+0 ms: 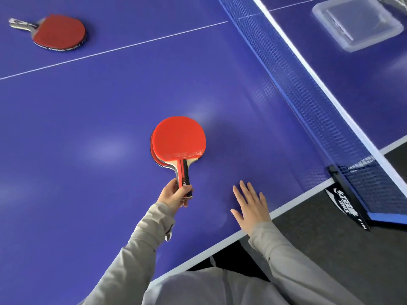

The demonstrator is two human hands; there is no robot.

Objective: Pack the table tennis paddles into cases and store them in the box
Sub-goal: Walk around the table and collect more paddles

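Observation:
My left hand (175, 193) grips the handles of a stack of red-faced paddles (178, 139), blades pointing away from me just above the blue table (88, 150). My right hand (251, 204) lies flat and open on the table near its edge, to the right of the handles. Another red paddle pair (59, 31) lies at the far left with the handle pointing left. A clear plastic box (356, 23) sits beyond the net at the top right. No case is in view.
The blue net (308, 95) runs diagonally from the top centre to its black clamp (339, 175) at the table's right edge. White lines cross the table. Dark floor lies beyond the edge at the lower right.

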